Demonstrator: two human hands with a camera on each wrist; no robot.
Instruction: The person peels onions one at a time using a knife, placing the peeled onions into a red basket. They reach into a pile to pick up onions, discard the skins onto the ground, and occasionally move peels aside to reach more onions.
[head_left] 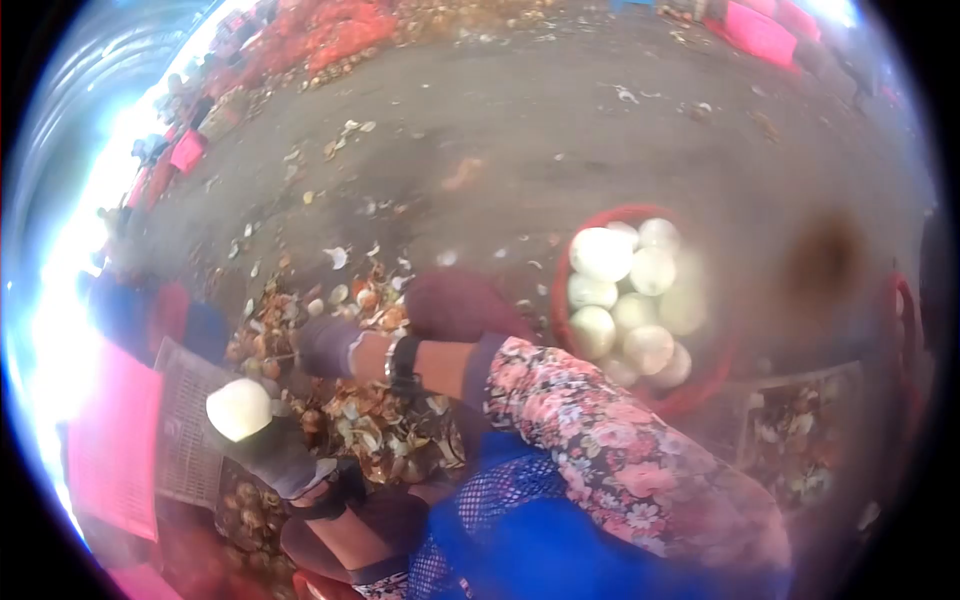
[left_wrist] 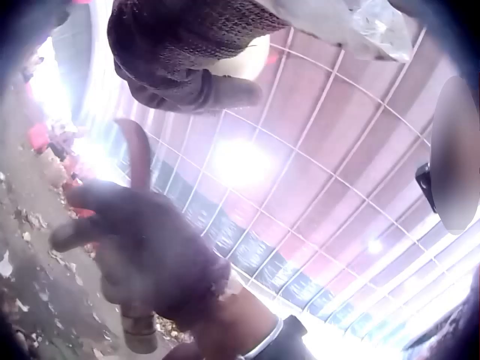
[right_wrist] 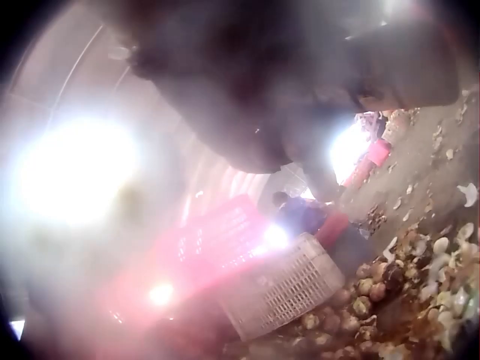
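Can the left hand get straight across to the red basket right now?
Probably not directly. The left hand holds a white ball, and the right arm's floral sleeve lies across between it and the red basket, the right hand gripping a tool. It would have to pass over that arm.

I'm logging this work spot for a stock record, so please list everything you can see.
red basket: one, red, on the ground at right
peeled white fruits: about ten, white, in the basket
held fruit: one, white, in the left hand
peelings: one pile, brown and white, on the ground by the hands
unpeeled fruits: many, brown, beside the white crate
white crate: one, white, at left
pink crates: several, pink, left edge and far side
blue mesh: one, blue, near the body
knife-like tool: one, dark, in the right hand
left hand: dark glove, holds the fruit
right hand: dark glove, grips the tool
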